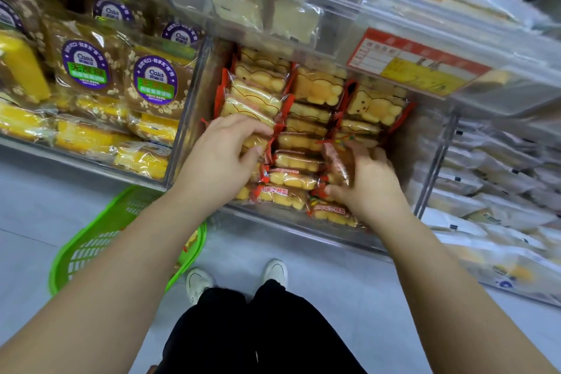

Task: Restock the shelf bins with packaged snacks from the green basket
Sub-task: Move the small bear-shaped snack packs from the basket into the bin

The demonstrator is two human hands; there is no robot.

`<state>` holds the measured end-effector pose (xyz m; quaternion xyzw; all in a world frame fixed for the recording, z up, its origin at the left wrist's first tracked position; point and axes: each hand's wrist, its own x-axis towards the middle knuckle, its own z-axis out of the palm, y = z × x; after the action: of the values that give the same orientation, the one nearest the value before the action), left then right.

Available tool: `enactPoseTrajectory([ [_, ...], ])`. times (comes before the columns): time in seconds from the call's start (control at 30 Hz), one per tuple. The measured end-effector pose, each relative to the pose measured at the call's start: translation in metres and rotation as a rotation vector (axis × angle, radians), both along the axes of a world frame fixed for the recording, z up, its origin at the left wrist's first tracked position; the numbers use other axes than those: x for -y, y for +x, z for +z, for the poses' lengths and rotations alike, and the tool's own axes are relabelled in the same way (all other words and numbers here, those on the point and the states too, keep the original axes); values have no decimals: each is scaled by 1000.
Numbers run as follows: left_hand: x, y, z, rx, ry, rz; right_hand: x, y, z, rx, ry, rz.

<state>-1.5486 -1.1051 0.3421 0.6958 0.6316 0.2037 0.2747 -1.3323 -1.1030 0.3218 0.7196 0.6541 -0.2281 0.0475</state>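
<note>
Shelving of clear plastic bins [194, 94] holds rows of bear-shaped yellow cakes in red-edged clear wrappers [306, 161]; beside it on the floor sits the green slatted plastic basket [91, 240]. Left hand [224, 155] pinches one packet in the left row, its grip curled; right hand [367, 182] curls round a packet [335, 161] in the right row.

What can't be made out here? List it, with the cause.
Head view only:
- Green basket contents: mostly hidden by the left forearm.
- Price tag text: blurred.
- Right hand fingertips: motion-blurred, buried among bear cake packs.
- Bin's lower layers: covered by top packs.
</note>
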Motion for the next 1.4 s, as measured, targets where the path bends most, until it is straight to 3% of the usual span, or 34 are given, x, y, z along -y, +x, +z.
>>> enactPoseTrajectory([
  [0.1,-4,11,2,17,2,-44,-4,-1,6,-388,62,-77],
  [0.2,-9,20,7,97,-85,-139,-6,-1,16,-1061,-251,-418],
  [0.27,-12,23,11,186,-185,-183,-5,0,17,-1380,-433,-525],
  [0.4,-16,27,15,229,-212,-177,-5,0,19,-1586,-529,-565],
  [0.5,-20,31,11,209,-164,-75,-3,1,13,-1531,-439,-489],
  [0.63,-27,36,2,21,-47,-55,-6,-2,1,-1137,-115,-522],
  [0.77,-39,31,-10,-137,93,-41,-36,-2,-6,-893,153,-591],
  [0.97,-51,19,-29,-224,52,-67,-73,-19,-20,-530,377,-503],
  [1.23,-54,19,-35,-185,57,-2,-74,-31,-27,-737,328,-597],
  [1.4,-41,12,-16,122,73,71,-44,-19,-8,-835,329,-743],
])
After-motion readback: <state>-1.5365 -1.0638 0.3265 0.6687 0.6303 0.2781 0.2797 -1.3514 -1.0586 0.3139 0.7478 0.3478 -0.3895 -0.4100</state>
